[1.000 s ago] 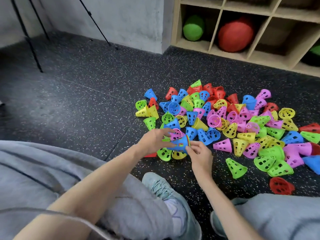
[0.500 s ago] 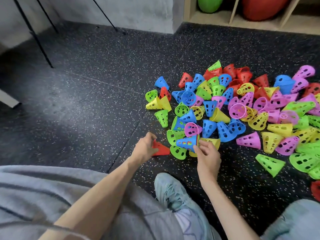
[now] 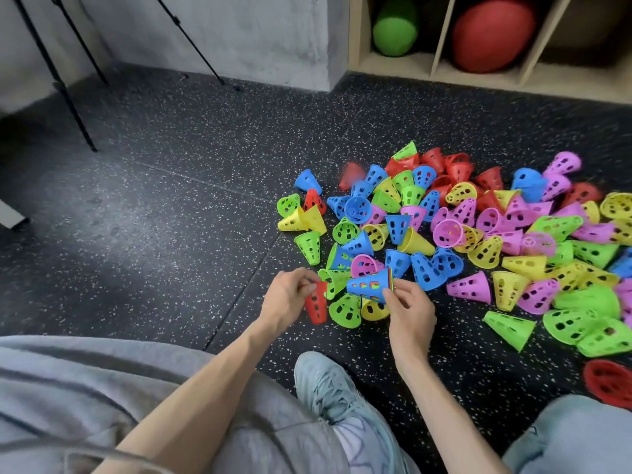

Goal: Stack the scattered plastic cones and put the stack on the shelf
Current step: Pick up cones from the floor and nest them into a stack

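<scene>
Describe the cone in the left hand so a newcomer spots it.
Start at the cone pile on the floor and go to its near-left edge. The left hand pinches a red cone by its rim, the only loose cone lifted off the floor.

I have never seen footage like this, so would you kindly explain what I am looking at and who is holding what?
There is no machine here: a person wears a wide-angle camera on the head, looking down at their own arms. The left hand pinches a single red cone. The right hand grips a small stack of nested cones, blue outermost. Many loose perforated cones in several colours lie on the speckled dark floor. Beyond stands a wooden shelf holding a green ball and a red one.
</scene>
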A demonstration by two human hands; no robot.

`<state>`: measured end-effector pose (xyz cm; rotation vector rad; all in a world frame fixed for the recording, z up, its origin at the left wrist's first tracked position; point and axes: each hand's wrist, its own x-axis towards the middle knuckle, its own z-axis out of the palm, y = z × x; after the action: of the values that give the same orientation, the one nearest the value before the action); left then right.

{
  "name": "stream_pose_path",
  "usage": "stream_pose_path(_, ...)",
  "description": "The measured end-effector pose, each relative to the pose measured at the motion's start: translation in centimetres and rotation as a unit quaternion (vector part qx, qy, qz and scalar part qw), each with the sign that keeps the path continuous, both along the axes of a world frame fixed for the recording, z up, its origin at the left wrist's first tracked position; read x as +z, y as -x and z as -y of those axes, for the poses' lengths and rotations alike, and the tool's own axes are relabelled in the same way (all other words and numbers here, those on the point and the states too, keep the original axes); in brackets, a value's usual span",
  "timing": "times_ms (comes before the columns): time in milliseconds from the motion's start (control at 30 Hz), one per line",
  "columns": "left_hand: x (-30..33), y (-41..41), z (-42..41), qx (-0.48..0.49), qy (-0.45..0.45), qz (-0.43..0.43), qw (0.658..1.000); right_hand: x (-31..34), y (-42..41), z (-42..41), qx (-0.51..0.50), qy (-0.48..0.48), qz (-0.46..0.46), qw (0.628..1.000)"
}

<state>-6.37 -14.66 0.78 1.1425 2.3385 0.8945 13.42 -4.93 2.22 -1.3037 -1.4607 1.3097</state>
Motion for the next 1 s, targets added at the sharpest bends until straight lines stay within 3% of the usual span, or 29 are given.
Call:
stream_pose_path(300,4.4,-4.3,-0.4,-0.080,-0.081,-0.070,0.991,4.2,-2.1,0.4,0.005,-0.038,0.002,0.999)
stream_pose_path(600,6.5,-7.8,0.0,-0.116,-0.107,-0.039,0.987,6.6,-5.6,0.6,0.003,-0.072,-0.027,0.997)
stream_pose_path(1000,8.9,-12.8,-1.2,-0.143,-0.151,-0.025,0.978,8.5,-9.7,0.7,0.084,-0.055,-0.023,0.995)
